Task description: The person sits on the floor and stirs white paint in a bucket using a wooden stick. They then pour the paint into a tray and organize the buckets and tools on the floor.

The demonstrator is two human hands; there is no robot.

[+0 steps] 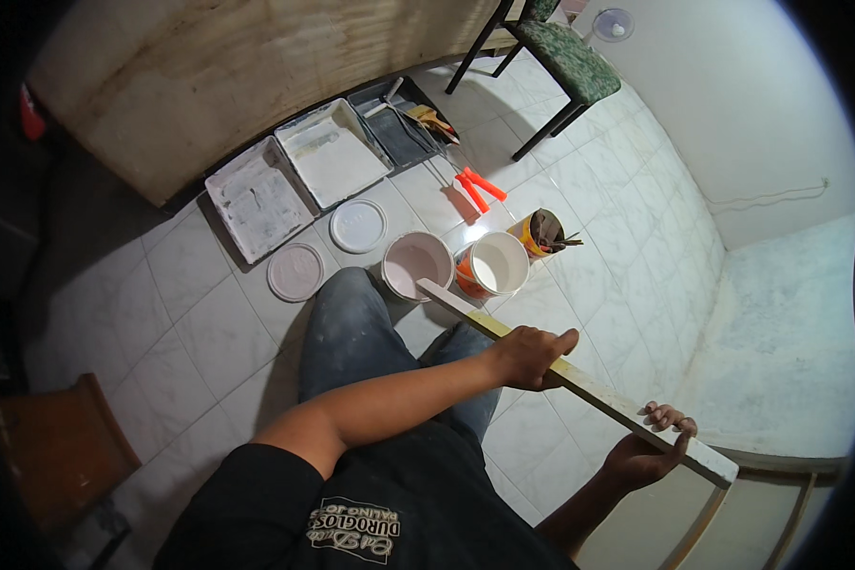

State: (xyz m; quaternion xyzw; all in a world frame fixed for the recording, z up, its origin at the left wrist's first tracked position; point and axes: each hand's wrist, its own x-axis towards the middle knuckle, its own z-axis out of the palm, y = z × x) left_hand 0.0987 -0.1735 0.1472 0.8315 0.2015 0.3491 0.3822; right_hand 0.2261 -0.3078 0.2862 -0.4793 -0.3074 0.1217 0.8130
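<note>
A long, straight wooden strip (603, 391), part whitish and part yellowish, runs slantwise in front of me. My left hand (532, 356) is wrapped around its middle, thumb pointing outward. Closer to its lower right end, my right hand (654, 448) grips it from beneath, with the fingers curled up at the far edge. The strip's far end overlaps the rim of a bucket with pale pinkish paint (418, 245); whether they touch I cannot tell. Right beside that stands an orange bucket with a white inside (500, 243).
Beyond stand a tin of brown sticks (547, 228) and orange-handled tools (471, 190). Two lids (358, 226) lie left of the buckets. Paint trays (217, 195) line the wooden panel, one holding a roller and brush. A green-seated chair (572, 62) and brown wooden furniture (62, 451) flank the area.
</note>
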